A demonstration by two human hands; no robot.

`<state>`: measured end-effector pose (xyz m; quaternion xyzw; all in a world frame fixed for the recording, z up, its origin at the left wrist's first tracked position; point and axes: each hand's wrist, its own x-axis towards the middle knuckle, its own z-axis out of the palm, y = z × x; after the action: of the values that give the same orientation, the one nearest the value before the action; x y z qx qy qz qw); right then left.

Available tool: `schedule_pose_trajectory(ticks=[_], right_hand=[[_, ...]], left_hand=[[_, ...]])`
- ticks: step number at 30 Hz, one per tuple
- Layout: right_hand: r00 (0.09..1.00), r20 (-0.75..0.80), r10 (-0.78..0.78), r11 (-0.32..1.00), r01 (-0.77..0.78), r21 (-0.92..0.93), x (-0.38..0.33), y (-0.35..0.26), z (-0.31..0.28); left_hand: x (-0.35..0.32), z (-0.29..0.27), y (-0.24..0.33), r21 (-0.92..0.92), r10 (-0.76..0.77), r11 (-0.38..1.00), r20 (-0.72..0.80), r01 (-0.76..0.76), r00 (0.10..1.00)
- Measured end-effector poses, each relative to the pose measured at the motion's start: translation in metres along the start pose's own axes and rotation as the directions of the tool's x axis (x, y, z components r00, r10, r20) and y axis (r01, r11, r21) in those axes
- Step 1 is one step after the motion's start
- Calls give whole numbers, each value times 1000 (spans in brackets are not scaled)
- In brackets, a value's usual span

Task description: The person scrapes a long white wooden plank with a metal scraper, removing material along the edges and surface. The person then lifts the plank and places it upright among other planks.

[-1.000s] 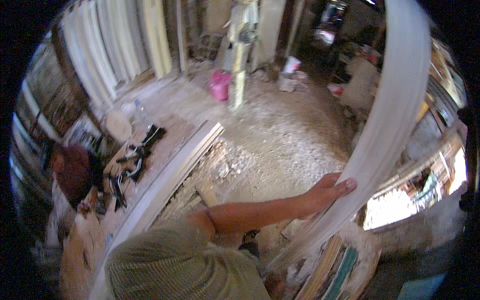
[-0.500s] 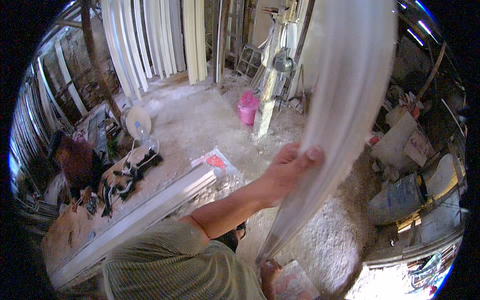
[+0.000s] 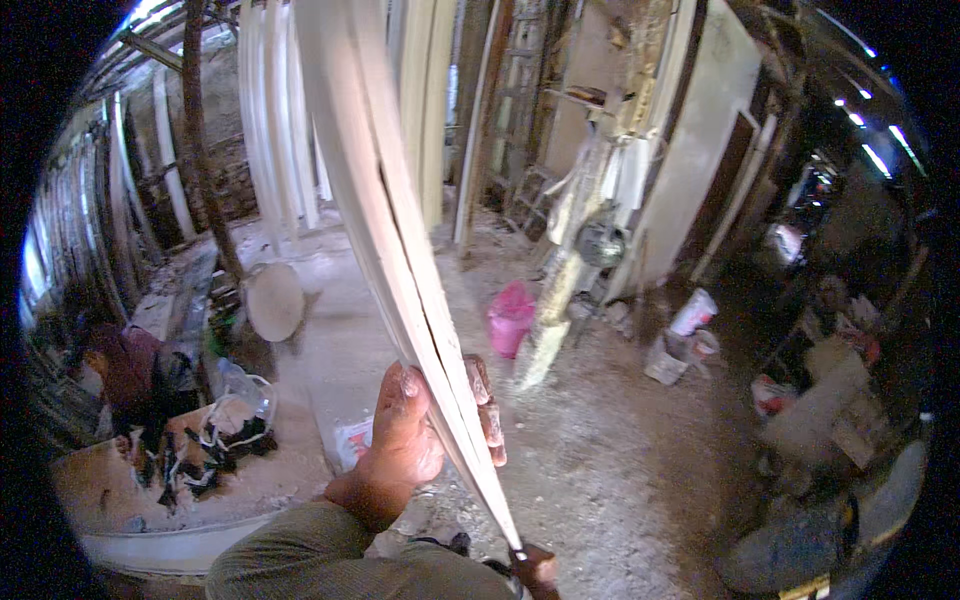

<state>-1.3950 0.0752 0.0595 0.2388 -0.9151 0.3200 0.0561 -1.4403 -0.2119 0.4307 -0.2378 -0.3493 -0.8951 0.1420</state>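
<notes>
My left hand (image 3: 415,435) is shut around a long white moulding strip (image 3: 385,220), thumb up on its left face and fingers wrapped over its right edge. The strip looks like two thin lengths held together. It runs from the top of the view down to the bottom centre. At its lower end a small part of my right hand (image 3: 537,568) touches it, and the grip there is hidden. My olive sleeve (image 3: 330,560) comes in from the lower edge.
A person in dark red (image 3: 125,365) sits at the left by a workbench (image 3: 150,500) with dark tools. A round white disc (image 3: 275,300), pink bucket (image 3: 510,315), rough post (image 3: 570,280) and white buckets (image 3: 690,320) stand on the rubble floor. More white strips (image 3: 270,130) lean at the back.
The view has swung and the strip now crosses the centre instead of the right side. My left hand still grips it, closer to me and lower along its length.
</notes>
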Motion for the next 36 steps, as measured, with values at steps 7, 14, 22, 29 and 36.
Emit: schedule_pose_trajectory(ticks=[7,14,22,29,36], right_hand=[[973,31,-228,965,222,139,202,62,16],[880,285,-380,887,260,381,412,113,63],[601,473,-644,763,460,454,686,55,151],[265,217,-939,342,690,638,870,12,300],[106,372,-922,358,594,720,1079,-92,447]], left_hand=[[109,-77,-5,136,213,973,-193,-188,958],[215,-189,-21,363,513,824,-151,-435,845],[346,-285,36,795,795,441,-131,-416,592],[416,-407,97,970,974,62,-8,-234,225],[498,-554,177,973,989,-84,107,-215,99]])
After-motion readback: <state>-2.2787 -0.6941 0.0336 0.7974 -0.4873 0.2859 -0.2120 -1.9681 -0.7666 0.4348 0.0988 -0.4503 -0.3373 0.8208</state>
